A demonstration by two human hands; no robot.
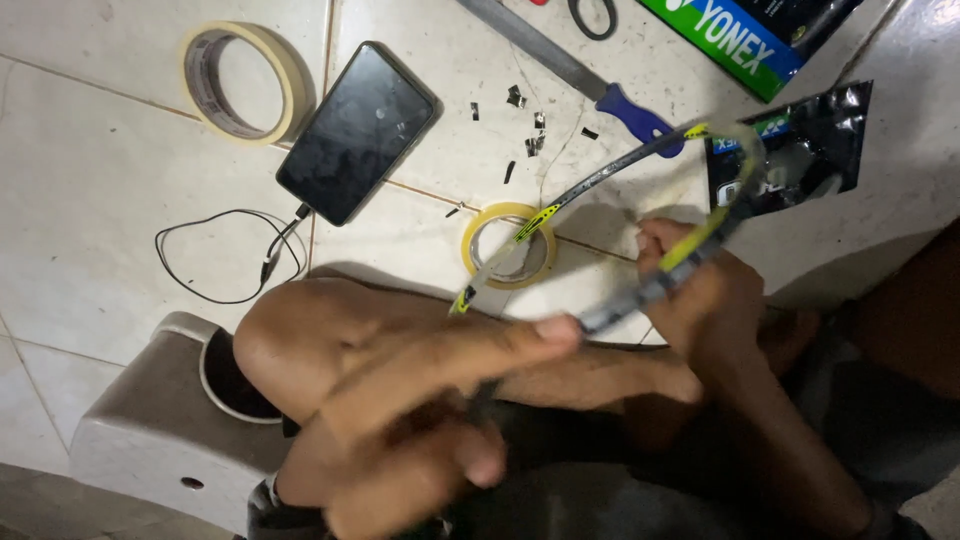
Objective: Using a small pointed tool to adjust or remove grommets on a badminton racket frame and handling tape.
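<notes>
Head view, looking down on a tiled floor (90, 230) and the seated person's bare knee (300, 345). The right hand (705, 300) is closed around the frame of a racket (640, 165), a thin dark hoop with yellow-green marks; the fingers wrap the frame's lower right side, pressed together on it. The hoop arches up and left from that grip, passes over the blue handle of a metal file (570, 70), and comes down above a small yellow tape roll (508, 245) lying on the floor. The left hand (440, 395) lies lower and nearer the camera, blurred; its thumb (545, 330) stretches toward the frame, close beside the right hand's grip. Whether the left hand pinches anything cannot be told from the blur.

On the floor, well apart from the hands: a larger cream masking-tape roll (245, 80) at upper left, a dark phone (358, 130) just beside it with a thin black cable (215, 255) looping out from its lower end, small black scraps (525, 125) scattered near the file, a black ring (592, 15) at the top edge, a green box (730, 40) at upper right, and a torn glossy black packet (815, 150) under the frame's far end. A pale plastic stool (150, 430) sits at lower left, under the knee.
</notes>
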